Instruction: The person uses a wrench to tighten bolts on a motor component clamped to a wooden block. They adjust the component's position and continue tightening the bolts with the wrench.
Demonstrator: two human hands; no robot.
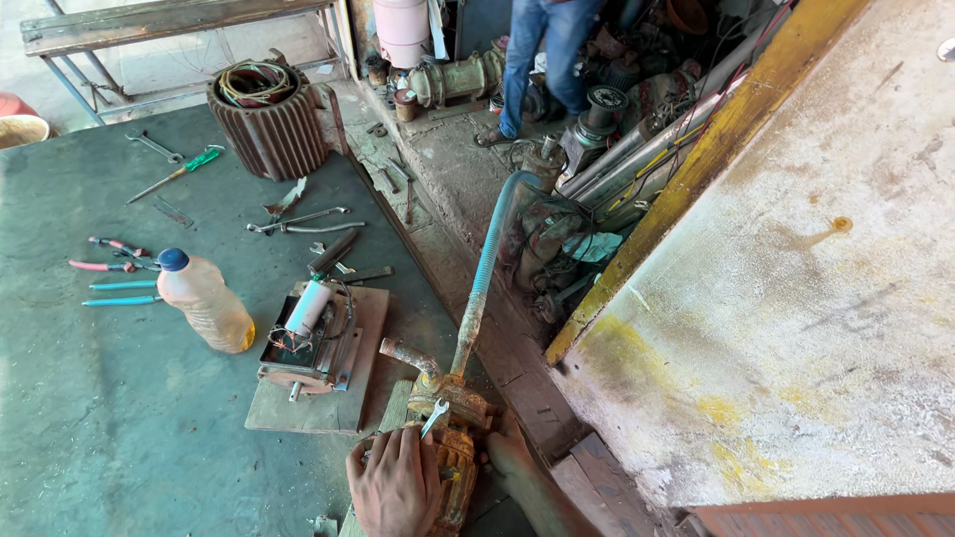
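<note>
Left hand covers rusty pump; right hand half hidden behind it.

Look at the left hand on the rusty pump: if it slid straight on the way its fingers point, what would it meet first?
The left hand points up the picture. Just past its fingertips lies the small spanner on the pump, then the rusty pipe stub. Depth is hard to judge.

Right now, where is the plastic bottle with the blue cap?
In the head view, the plastic bottle lies tilted on the left part of the green table, between the pliers and the wooden board that carries a small motor part.
</note>
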